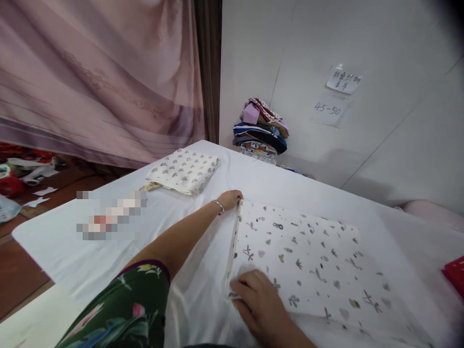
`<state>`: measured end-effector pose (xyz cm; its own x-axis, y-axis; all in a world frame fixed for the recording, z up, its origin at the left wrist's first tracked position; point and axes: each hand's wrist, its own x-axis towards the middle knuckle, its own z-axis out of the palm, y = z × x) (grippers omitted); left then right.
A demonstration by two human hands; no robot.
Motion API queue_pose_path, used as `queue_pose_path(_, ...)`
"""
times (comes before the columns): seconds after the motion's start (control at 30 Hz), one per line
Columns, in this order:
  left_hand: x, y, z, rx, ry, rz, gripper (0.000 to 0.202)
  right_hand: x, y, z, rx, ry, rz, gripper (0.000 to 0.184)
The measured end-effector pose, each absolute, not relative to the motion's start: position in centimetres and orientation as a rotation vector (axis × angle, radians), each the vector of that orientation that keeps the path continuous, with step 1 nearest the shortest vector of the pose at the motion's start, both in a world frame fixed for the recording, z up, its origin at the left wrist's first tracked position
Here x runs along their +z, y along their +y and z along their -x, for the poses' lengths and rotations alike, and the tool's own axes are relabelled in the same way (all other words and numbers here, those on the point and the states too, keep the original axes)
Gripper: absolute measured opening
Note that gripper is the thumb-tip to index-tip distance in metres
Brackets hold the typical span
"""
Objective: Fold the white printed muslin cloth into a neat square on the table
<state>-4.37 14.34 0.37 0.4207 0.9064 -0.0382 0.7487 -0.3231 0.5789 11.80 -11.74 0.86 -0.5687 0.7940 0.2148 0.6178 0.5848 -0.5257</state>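
Observation:
A white cloth printed with small plants and birds lies flat in layers on the white-covered table. My left hand, with a bracelet at the wrist, pinches its far left corner. At the near left corner, my right hand has its fingers curled over the cloth's edge, thumb and fingers close together. The cloth's left edge runs fairly straight between my two hands. Part of the near edge is hidden behind my right hand and forearm.
A folded cloth with a grey print lies at the table's far left, beside a pixelated patch. Stacked folded fabrics stand by the wall beyond the table. A red item shows at the right edge. A pink curtain hangs at left.

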Motion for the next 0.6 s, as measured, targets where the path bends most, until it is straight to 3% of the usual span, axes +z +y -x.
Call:
queue_pose_path(0.2,1.7,13.5,4.3,0.314,1.271,-2.227,0.043,1.0,-11.8,-11.7,0.571,-2.377,1.152,0.018)
queue_pose_path(0.6,1.5,14.6,5.0,0.303,1.184,-2.197,0.049,-0.1,-11.2,-11.6,0.351,-2.425,1.148,0.019)
